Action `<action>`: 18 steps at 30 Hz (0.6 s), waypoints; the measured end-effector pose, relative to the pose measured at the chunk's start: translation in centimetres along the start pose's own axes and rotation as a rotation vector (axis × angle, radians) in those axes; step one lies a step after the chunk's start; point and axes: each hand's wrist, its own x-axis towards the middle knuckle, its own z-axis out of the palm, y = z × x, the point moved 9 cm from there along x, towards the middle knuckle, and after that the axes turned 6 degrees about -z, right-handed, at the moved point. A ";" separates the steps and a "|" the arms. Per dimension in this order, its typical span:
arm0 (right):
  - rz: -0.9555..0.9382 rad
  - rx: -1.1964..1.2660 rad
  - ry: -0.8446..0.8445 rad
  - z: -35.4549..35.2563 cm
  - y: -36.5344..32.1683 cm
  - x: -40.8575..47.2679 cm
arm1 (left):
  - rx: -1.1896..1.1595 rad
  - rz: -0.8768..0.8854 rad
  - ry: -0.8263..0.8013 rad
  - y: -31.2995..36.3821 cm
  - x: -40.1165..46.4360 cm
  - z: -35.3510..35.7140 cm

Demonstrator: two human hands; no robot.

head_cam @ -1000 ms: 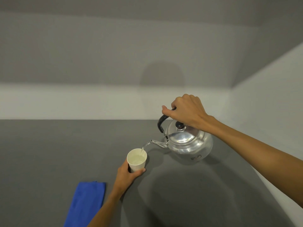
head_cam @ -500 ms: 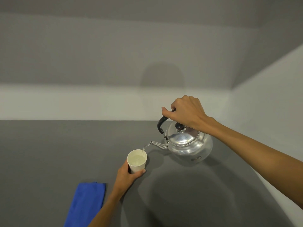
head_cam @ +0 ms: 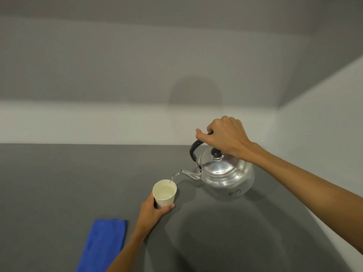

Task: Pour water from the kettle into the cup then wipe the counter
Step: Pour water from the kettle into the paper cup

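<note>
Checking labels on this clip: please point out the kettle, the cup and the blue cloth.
kettle point(head_cam: 225, 179): head view, on its shiny metal body.
cup point(head_cam: 164, 200): head view, on its white outer wall.
blue cloth point(head_cam: 102, 246): head view, on the middle of the fabric.

Water lvl in cup point(head_cam: 164, 191) slightly higher; kettle point(head_cam: 225, 173) tipped more

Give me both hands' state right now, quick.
Left hand: closed around the cup, steadying it.
Right hand: closed on the kettle handle, kettle tilted and pouring.
</note>
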 end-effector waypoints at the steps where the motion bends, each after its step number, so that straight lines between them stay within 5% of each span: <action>1: 0.015 0.015 0.003 0.1 0.3 -0.2 | -0.002 -0.001 -0.001 0.0 0.0 0.0; 9: 0.151 0.091 0.009 0.7 5.2 -5.0 | 0.025 -0.001 -0.045 0.6 0.3 1.5; 16: 0.290 0.266 0.030 2.9 7.8 -8.7 | 0.042 -0.079 -0.372 -0.6 0.5 0.1; 18: 0.341 0.315 0.040 3.9 8.8 -9.7 | 0.051 -0.076 -0.324 0.0 0.7 -1.9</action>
